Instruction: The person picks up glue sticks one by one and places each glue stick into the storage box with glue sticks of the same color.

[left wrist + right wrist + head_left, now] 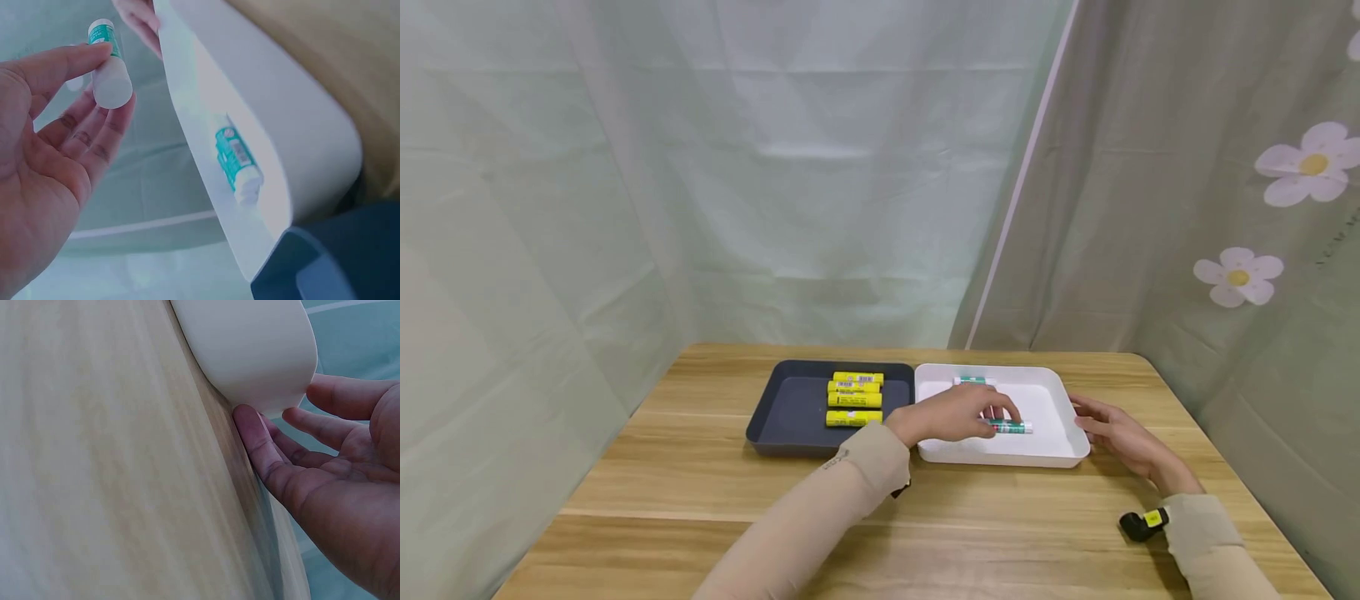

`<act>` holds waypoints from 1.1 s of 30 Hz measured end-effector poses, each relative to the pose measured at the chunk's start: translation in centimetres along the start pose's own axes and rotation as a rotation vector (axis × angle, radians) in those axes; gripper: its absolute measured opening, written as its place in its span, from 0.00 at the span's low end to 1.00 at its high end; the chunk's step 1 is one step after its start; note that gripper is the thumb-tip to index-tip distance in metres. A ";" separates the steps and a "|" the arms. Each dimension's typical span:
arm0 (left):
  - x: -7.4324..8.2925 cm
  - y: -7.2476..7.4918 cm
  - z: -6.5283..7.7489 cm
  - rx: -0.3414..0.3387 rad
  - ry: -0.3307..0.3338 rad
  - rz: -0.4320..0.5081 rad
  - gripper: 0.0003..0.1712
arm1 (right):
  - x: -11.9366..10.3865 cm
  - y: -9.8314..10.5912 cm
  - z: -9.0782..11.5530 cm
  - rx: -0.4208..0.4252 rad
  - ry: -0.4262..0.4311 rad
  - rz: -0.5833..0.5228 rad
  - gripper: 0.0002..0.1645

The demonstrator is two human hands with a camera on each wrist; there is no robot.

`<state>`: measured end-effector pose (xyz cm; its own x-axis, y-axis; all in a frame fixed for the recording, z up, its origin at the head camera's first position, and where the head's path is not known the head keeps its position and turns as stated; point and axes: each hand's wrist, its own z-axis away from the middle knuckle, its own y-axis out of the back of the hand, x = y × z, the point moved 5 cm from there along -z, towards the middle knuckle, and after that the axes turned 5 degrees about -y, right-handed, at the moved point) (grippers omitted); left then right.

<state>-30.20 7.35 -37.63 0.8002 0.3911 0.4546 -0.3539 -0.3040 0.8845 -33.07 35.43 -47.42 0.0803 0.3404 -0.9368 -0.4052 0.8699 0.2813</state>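
My left hand point(951, 414) reaches over the white tray point(928, 451) and pinches a green-and-white glue stick point(1011, 427) between thumb and fingers. In the left wrist view the held glue stick point(112, 81) has its white end toward the camera. Near the tray's far wall lies another green-and-white glue stick point(973, 381), also visible on the tray floor in the left wrist view. My right hand point(1123, 437) is at the tray's right end. Its fingertips touch the outside of the tray corner point(262, 356) in the right wrist view, with the fingers mostly extended.
A dark grey tray point(786, 417) stands against the white tray's left side. It holds several yellow tubes point(854, 400), lying crosswise in a column. Both trays rest on a wooden table point(1000, 533), with curtains point(850, 208) hanging behind it.
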 end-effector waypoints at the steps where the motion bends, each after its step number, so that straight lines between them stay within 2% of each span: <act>1: -0.2 0.3 -0.2 0.004 0.005 -0.001 0.20 | 0.0 0.0 0.0 0.002 0.000 -0.001 0.43; 6: -1.4 1.1 -1.1 0.014 0.036 0.020 0.19 | 0.1 0.0 0.1 -0.007 -0.002 -0.009 0.43; 16: -3.8 1.7 -2.8 -0.001 0.121 0.157 0.19 | -0.1 0.1 0.2 -0.006 0.009 -0.009 0.42; 22: -5.0 1.5 -3.7 -0.020 0.126 0.119 0.19 | -0.2 -0.1 0.2 -0.011 0.016 -0.012 0.43; 33: -6.0 0.9 -4.7 -0.074 0.229 0.082 0.18 | -0.4 -0.1 0.3 -0.034 0.029 -0.025 0.42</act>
<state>-37.62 8.83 -39.11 0.6401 0.5569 0.5293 -0.4540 -0.2816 0.8453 -32.74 35.31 -47.01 0.0649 0.3075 -0.9493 -0.4339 0.8654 0.2507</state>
